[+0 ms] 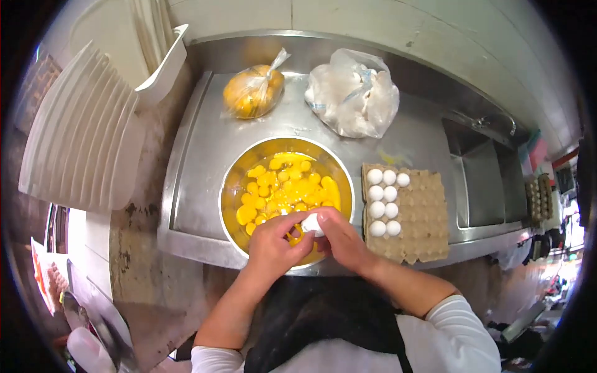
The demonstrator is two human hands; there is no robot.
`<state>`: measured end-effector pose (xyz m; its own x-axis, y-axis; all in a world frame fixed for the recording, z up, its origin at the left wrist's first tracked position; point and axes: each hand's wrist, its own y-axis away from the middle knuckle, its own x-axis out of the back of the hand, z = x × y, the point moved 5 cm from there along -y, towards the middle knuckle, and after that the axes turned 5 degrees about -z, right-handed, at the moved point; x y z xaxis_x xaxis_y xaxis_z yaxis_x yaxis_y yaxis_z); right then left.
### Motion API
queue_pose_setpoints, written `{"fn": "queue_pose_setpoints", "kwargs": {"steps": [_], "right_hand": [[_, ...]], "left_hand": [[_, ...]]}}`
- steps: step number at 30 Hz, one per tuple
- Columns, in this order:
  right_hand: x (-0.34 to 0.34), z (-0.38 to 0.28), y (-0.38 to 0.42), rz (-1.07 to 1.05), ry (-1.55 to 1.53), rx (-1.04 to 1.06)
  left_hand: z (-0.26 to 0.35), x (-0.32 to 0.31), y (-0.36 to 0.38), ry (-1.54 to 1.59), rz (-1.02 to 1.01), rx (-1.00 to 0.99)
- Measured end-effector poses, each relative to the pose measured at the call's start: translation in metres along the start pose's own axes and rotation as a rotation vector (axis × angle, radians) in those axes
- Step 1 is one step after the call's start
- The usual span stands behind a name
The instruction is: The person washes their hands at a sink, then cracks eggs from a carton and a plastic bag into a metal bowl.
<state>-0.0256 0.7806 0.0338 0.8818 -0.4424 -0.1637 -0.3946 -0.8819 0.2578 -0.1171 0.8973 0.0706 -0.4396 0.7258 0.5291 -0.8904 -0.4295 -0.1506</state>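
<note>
A white egg (313, 225) is held between my two hands, low over the near side of a large metal bowl (247, 153). The fingers of my left hand (278, 241) close on it from the left, and my right hand (341, 237) grips it from the right. Many yellow yolks (280, 186) lie in clear egg white inside the bowl. To the right of the bowl, a cardboard egg tray (423, 211) carries several whole white eggs (377, 194) in its left columns. The fingers partly hide the egg's underside.
On the steel counter (199, 155) behind the bowl are a knotted clear bag of yellow contents (252, 93) and a clear bag of white pieces (353, 96). A sink (479, 180) lies right; stacked white plastic containers (84, 137) stand left.
</note>
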Motion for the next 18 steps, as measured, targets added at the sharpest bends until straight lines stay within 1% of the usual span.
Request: {"fn": "queue_pose_setpoints", "kwargs": {"steps": [3,5,9,12,14,18], "right_hand": [[0.001,-0.001,-0.003,-0.005,-0.022,-0.022],[0.002,0.001,-0.004,-0.001,0.002,-0.070],[0.002,0.002,-0.006,-0.013,-0.024,-0.068],[0.003,0.002,-0.008,-0.017,-0.015,-0.103],[0.003,0.006,-0.009,-0.024,-0.016,-0.134],[0.005,0.006,-0.011,-0.025,-0.007,-0.184]], "left_hand": [[-0.004,-0.003,0.000,0.020,0.025,0.045],[-0.006,-0.005,0.001,-0.012,0.059,0.009],[-0.010,-0.008,0.001,-0.019,0.085,0.019],[-0.010,-0.006,0.001,-0.020,0.081,0.020],[-0.009,-0.005,0.000,0.014,0.035,0.067],[-0.010,-0.002,0.000,0.037,0.007,0.111]]}}
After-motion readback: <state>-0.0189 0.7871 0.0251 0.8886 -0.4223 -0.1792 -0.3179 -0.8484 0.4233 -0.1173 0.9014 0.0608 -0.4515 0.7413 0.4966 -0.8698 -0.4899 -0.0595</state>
